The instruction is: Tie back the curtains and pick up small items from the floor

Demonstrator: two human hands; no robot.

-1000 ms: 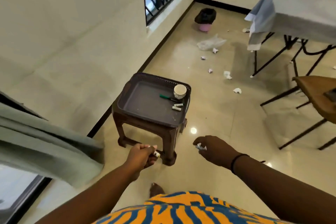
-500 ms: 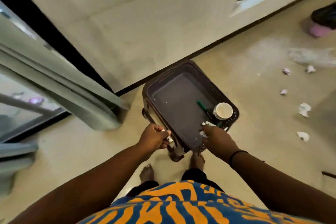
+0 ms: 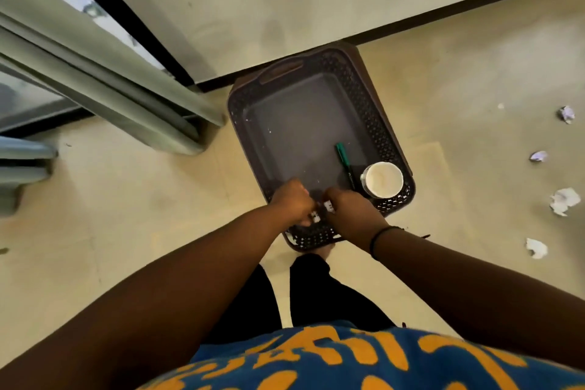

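A dark brown basket tray (image 3: 281, 73) sits on a stool right below me. Inside it lie a green marker (image 3: 344, 161) and a white cup (image 3: 383, 180). My left hand (image 3: 292, 203) and my right hand (image 3: 349, 214) meet over the tray's near edge, both with fingers curled. Small white items (image 3: 324, 210) show between the two hands; which hand holds them is unclear. Grey-green curtains (image 3: 104, 85) hang at the left beside a glass door.
Crumpled paper scraps lie on the tiled floor to the right: a scrap (image 3: 566, 199), a scrap (image 3: 536, 247), a scrap (image 3: 538, 156), a scrap (image 3: 566, 113). The white wall with a dark skirting (image 3: 443, 14) runs behind the tray. My feet stand just before the stool.
I have stepped up to the tray and now look straight down. My left hand moved right, in over the tray's near edge, and met my right hand there.
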